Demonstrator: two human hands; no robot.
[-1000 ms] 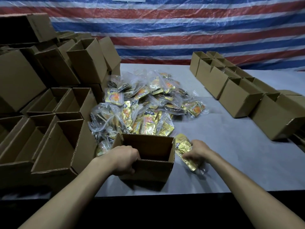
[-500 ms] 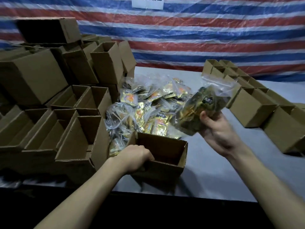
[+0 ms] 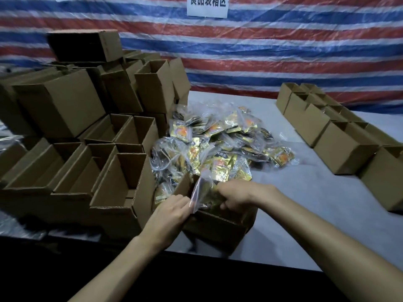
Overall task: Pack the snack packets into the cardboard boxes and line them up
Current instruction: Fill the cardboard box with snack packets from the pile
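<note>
Holding snack packet (image 3: 207, 196) in cardboard box (image 3: 218, 227) | right hand (image 3: 238, 192) fingers curled round it | left hand (image 3: 171, 212) grips rim

The person's two forearms (image 3: 122, 258) are bare to the wrists, as are the left hand (image 3: 172, 211) and right hand (image 3: 237, 192).

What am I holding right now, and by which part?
Right hand grips the snack bag by its right side, at the box opening; left hand holds the box's left rim.

packets (image 3: 220, 147) behind box (image 3: 218, 227), between box stacks (image 3: 72, 136)
</note>
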